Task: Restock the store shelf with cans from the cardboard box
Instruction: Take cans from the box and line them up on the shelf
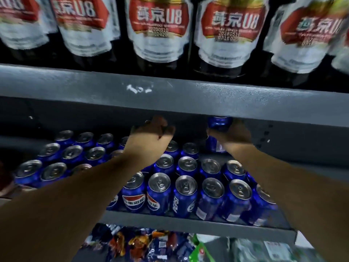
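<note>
Several blue Pepsi cans (158,191) stand upright in rows on the grey shelf (188,225). Both my arms reach deep under the shelf above. My right hand (236,135) grips a blue can (220,122) at the back right, just above another blue can (215,146) that stands there. My left hand (153,134) hovers over the back middle cans with its fingers curled away from me; what lies under them is hidden. The cardboard box is out of view.
The grey upper shelf edge (188,95) hangs low over both hands. Large beer bottles with red and white labels (158,25) stand on it. Colourful snack packets (139,242) lie on the level below. A bare gap of shelf floor shows at the right rear, beside my right hand.
</note>
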{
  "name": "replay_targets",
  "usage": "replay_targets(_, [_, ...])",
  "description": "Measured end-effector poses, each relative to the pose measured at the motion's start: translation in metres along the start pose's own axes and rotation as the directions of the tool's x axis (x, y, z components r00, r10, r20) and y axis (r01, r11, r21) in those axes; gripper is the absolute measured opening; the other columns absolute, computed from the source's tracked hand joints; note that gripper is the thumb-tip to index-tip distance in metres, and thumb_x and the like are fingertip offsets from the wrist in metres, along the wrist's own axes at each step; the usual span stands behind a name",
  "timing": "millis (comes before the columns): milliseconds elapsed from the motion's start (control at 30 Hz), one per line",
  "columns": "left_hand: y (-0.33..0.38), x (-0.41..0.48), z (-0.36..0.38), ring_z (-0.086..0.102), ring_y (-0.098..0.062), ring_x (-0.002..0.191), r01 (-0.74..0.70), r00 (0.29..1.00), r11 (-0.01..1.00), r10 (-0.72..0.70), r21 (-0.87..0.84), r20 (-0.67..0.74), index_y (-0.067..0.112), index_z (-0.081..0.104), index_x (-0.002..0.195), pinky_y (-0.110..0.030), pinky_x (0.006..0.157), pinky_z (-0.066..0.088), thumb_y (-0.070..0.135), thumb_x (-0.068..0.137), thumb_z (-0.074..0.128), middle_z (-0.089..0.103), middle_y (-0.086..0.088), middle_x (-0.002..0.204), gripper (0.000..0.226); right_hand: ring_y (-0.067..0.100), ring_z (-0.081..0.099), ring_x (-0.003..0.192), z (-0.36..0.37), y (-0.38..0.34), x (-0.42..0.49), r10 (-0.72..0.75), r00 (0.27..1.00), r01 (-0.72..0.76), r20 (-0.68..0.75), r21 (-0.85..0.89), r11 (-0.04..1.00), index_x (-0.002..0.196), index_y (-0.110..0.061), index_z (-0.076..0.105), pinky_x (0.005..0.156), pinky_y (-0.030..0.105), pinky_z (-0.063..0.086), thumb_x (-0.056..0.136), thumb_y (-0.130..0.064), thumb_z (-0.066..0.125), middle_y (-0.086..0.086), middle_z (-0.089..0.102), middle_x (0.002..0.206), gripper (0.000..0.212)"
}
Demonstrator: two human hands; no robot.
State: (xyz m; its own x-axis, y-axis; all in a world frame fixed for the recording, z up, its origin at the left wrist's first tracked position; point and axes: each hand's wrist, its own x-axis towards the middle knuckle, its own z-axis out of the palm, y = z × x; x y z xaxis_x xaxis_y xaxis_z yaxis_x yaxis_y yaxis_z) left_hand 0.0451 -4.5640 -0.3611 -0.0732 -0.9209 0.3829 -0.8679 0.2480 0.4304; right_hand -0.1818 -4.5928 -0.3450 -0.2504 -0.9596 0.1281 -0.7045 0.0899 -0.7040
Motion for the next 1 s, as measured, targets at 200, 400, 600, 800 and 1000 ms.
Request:
replay_targets(200, [-0.005, 0.010, 0.025, 0.063, -0.027, 0.082, 0.095, 0.995, 0.995, -0.095, 0.004, -0.034, 0.019, 0.055, 0.113, -0.043, 0.088, 0.048, 0.048, 0.100, 0.042, 0.064, -0.003, 0.086, 0.034, 0.022, 0.064, 0.100, 0.028, 0.033, 0.027, 0.018, 0.992, -0.007, 0.128, -0.086, 0.996, 0.125, -0.019, 0.048, 0.088, 0.040, 0.053, 0.065, -0.046, 0.082, 0.001, 0.063, 0.115, 0.074])
replay_targets(400, [-0.013, 0.005, 0.040, 0.062, -0.027, 0.079, 0.081, 0.991, 0.997, -0.081, -0.010, -0.110, 0.016, 0.055, 0.110, -0.043, 0.088, 0.047, 0.049, 0.098, 0.045, 0.063, 0.001, 0.077, 0.036, 0.030, 0.059, 0.114, 0.048, 0.046, 0.031, 0.134, 0.942, -0.039, 0.309, -0.295, 0.955, 0.147, -0.014, 0.036, 0.089, 0.037, 0.052, 0.076, -0.050, 0.074, 0.010, 0.055, 0.136, 0.089])
replay_targets(600, [-0.015, -0.001, 0.046, 0.055, -0.015, 0.065, 0.024, 0.995, 1.000, -0.025, -0.009, -0.101, 0.020, 0.051, 0.104, -0.041, 0.082, 0.046, 0.045, 0.098, 0.046, 0.053, 0.010, 0.063, 0.026, 0.026, 0.060, 0.098, 0.051, 0.044, 0.031, 0.147, 0.897, 0.045, 0.417, -0.419, 0.907, 0.113, -0.020, 0.058, 0.090, 0.039, 0.052, 0.085, -0.052, 0.063, 0.006, 0.060, 0.106, 0.043])
replay_targets(800, [-0.012, -0.004, 0.048, 0.049, -0.009, 0.061, 0.018, 0.995, 1.000, -0.018, -0.001, -0.096, 0.022, 0.048, 0.102, -0.042, 0.087, 0.043, 0.045, 0.098, 0.045, 0.049, 0.010, 0.060, 0.023, 0.027, 0.061, 0.097, 0.052, 0.045, 0.030, 0.150, 0.903, 0.043, 0.402, -0.433, 0.900, 0.109, -0.020, 0.051, 0.090, 0.043, 0.053, 0.078, -0.052, 0.063, 0.004, 0.060, 0.105, 0.046])
replay_targets(1000, [-0.009, -0.003, 0.048, 0.049, -0.008, 0.064, 0.030, 0.996, 0.999, -0.029, 0.015, -0.080, 0.024, 0.046, 0.102, -0.043, 0.094, 0.039, 0.046, 0.098, 0.043, 0.049, 0.010, 0.064, 0.023, 0.026, 0.061, 0.099, 0.050, 0.041, 0.030, 0.141, 0.891, 0.046, 0.431, -0.395, 0.917, 0.119, -0.025, 0.056, 0.092, 0.043, 0.052, 0.072, -0.068, 0.057, 0.003, 0.063, 0.112, 0.064])
